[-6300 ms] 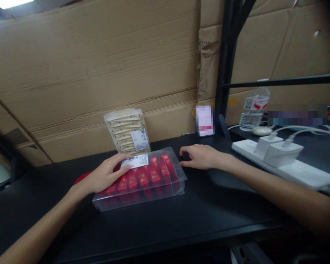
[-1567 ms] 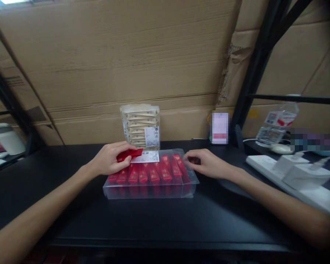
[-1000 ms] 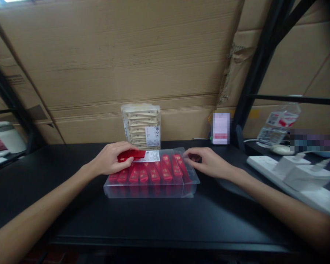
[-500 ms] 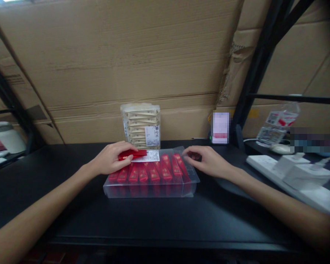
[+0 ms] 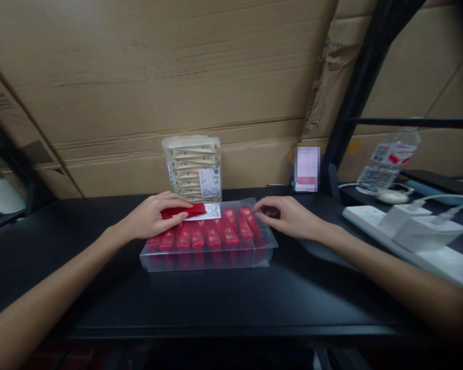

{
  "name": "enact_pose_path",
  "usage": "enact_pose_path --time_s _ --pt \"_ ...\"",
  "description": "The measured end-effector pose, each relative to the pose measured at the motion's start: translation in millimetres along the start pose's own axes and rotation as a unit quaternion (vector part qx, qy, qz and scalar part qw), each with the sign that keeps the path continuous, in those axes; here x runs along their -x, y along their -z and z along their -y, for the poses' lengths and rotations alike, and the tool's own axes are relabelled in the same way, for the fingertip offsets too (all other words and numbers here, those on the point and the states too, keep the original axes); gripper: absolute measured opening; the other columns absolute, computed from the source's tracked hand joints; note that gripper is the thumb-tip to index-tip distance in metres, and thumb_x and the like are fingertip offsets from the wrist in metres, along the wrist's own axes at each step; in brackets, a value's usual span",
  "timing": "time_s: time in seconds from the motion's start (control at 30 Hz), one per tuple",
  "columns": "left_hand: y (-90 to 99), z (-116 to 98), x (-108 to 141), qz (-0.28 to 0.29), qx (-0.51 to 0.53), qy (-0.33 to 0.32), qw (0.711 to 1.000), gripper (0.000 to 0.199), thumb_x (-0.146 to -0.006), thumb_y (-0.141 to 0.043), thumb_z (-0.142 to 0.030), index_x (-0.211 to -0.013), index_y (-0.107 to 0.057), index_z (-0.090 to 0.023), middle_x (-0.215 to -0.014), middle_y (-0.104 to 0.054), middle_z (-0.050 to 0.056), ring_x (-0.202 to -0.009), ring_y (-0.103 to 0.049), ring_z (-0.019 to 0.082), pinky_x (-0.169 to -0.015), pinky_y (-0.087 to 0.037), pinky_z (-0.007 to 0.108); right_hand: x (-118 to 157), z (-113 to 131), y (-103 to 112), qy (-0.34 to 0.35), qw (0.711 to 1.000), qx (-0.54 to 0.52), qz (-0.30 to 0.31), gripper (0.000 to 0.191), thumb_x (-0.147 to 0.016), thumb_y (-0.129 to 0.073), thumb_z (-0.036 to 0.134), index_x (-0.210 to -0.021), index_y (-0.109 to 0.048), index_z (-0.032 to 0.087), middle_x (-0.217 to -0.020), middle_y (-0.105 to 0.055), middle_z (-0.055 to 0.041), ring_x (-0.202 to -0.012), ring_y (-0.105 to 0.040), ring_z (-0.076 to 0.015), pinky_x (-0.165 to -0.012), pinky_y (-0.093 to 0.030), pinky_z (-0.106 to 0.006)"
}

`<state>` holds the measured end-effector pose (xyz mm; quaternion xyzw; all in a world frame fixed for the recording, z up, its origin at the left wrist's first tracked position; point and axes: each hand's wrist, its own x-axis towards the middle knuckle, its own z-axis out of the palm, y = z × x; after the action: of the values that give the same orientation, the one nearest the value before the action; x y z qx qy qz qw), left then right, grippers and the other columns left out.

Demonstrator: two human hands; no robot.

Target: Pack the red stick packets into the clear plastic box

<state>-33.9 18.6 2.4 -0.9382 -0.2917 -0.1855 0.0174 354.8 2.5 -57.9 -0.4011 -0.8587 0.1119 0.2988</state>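
A clear plastic box [image 5: 204, 259] lies on the black table, filled with several red packets [image 5: 214, 239] in a row. My left hand [image 5: 154, 216] is closed on a separate red packet [image 5: 195, 209], held over the box's back left part. Beneath that packet a white label [image 5: 213, 211] partly shows. At the box's right back corner is my right hand [image 5: 287, 217], its fingers curled and their tips at the clear plastic edge. Whether those fingertips pinch the plastic or only touch it is hard to make out.
Behind the box stands a clear pack of cream packets [image 5: 195, 163] against the cardboard [image 5: 185, 77]. A phone-like lit screen [image 5: 307, 167] is at the back right. A white power strip [image 5: 364, 218] with plugs, and a water bottle [image 5: 389, 159], are on the right.
The view has shifted slightly, so the scene sits a little higher and further left. The left hand keeps hold of the red packet; the right stays at the box corner.
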Motion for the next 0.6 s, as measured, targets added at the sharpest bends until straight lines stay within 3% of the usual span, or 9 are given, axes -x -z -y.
enact_pose_path --time_s 0.27,0.6 --pt "0.4 -2.8 -0.5 0.006 0.003 0.011 1.0 0.035 -0.102 -0.058 -0.04 -0.13 -0.071 -0.024 -0.128 -0.072 0.009 -0.117 -0.066 0.026 -0.102 -0.052 0.042 1.0 -0.9 0.2 0.009 0.997 0.029 0.074 0.022 -0.096 -0.062 0.031 -0.11 -0.075 0.021 -0.104 -0.075 -0.0075 -0.087 -0.068 -0.0219 -0.078 -0.052 -0.035" --pt "-1.1 -2.6 0.1 0.03 -0.004 0.023 0.999 0.036 -0.103 -0.057 -0.044 -0.131 -0.067 -0.024 -0.127 -0.07 0.009 -0.117 -0.063 0.025 -0.102 -0.05 0.042 3.3 -3.7 1.3 0.022 0.994 0.033 0.098 0.022 -0.095 -0.063 0.032 -0.112 -0.074 0.023 -0.112 -0.072 -0.0084 -0.101 -0.068 -0.0254 -0.087 -0.052 -0.036"
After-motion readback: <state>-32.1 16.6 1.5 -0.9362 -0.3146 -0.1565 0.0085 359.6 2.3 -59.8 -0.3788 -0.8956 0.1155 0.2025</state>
